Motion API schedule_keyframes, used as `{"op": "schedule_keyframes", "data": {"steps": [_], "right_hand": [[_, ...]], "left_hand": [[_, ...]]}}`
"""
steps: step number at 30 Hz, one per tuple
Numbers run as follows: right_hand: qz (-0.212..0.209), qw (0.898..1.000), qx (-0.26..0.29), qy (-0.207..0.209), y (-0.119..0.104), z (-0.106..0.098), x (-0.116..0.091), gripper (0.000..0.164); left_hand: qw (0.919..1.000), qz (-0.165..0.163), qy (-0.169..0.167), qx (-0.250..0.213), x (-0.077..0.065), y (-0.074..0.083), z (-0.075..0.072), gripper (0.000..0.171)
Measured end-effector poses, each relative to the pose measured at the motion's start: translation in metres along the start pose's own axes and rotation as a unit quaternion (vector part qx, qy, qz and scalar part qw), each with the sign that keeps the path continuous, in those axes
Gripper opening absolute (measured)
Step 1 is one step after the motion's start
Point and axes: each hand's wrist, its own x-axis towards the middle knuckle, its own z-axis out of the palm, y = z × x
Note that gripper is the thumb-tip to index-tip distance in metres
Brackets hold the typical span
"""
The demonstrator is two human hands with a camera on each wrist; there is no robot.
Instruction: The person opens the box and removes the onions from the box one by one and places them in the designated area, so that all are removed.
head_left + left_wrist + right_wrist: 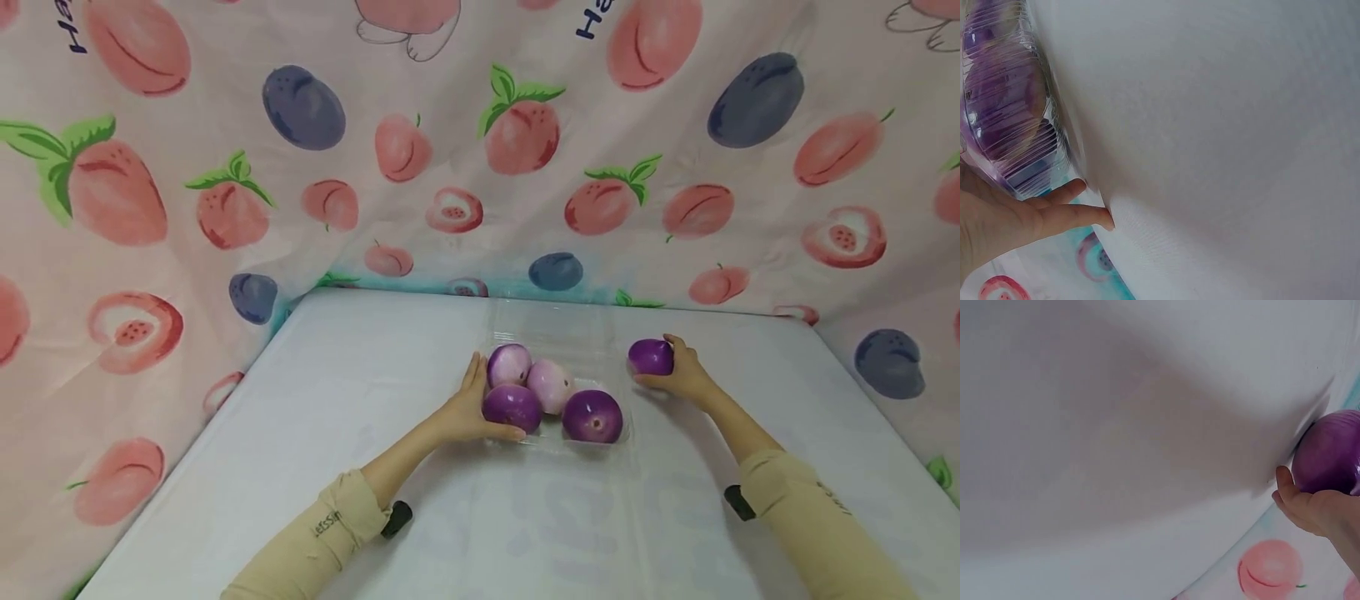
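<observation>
Right hand: yours (684,375) has fingers and thumb curled round a purple vegetable (649,357), grip narrowed to its width.
Held vegetable: outside the clear container (552,434), just right of it; can't tell whether it touches the table (360,358).
Left hand: yours (467,410) is spread wide at the container's near left corner, fingers straight along its left side, thumb across the front.
Container load: four round vegetables, two pale (551,386) toward the back and middle, two dark purple (592,417) in front.
Sleeves: beige (337,525), pushed up your forearms.
Backdrop: fruit-print cloth (465,108) behind the table.
</observation>
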Motion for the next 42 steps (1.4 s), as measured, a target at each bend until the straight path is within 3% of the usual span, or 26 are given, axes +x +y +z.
{"op": "schedule_keyframes", "data": {"steps": [12, 26, 37, 42], "right_hand": [[0.011, 1.000, -0.006, -0.010, -0.007, -0.007, -0.008, 0.102], [-0.059, 0.991, -0.053, 0.109, -0.032, -0.007, -0.021, 0.072], [-0.082, 0.988, -0.062, 0.118, -0.051, -0.002, -0.039, 0.065], [-0.120, 0.983, -0.064, 0.122, -0.067, 0.004, -0.052, 0.055]], "left_hand": [[1.0000, -0.005, 0.003, 0.006, 0.000, -0.001, 0.002, 0.131], [0.9999, -0.007, 0.000, 0.007, 0.000, 0.001, 0.001, 0.133], [1.0000, -0.002, 0.000, 0.010, 0.002, 0.002, 0.003, 0.134], [0.9999, -0.002, 0.003, 0.011, 0.002, 0.002, 0.002, 0.134]]}}
